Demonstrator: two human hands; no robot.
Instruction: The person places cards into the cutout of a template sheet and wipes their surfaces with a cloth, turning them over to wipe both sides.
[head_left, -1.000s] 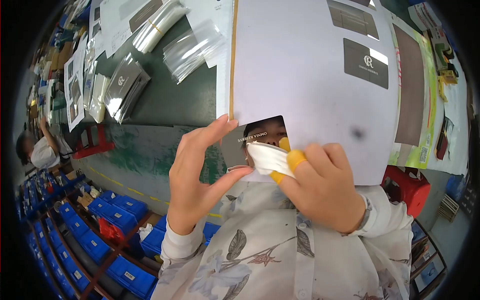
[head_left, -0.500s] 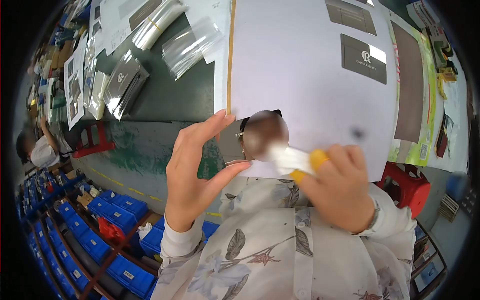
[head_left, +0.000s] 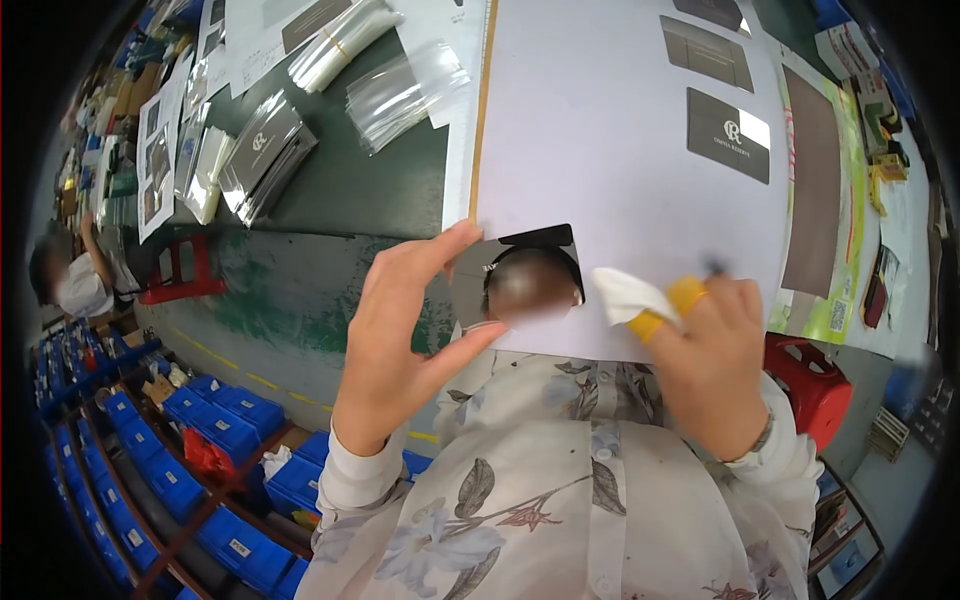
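Observation:
A glossy dark card [head_left: 530,270] with mirror-like reflections lies at the near edge of the white board [head_left: 590,150]. My left hand [head_left: 400,330] grips its left side between thumb and fingers. To the right of the card, my right hand [head_left: 710,350], with yellow covers on two fingertips, pinches a folded white cloth [head_left: 630,297]. The cloth is apart from the card. Farther up the board lies a grey card with a white logo [head_left: 728,136], and beyond it another grey card [head_left: 706,53].
Bundles of clear sleeves [head_left: 345,45] and a stack of sleeved grey cards [head_left: 265,155] rest on the green table [head_left: 370,190]. Red stools [head_left: 808,385] stand below the table. Blue bins [head_left: 235,540] fill the lower left. Another person [head_left: 85,285] sits at far left.
My right hand has moved the cloth rightward, off the card. My left hand keeps its grip on the card. The whole view has shifted slightly.

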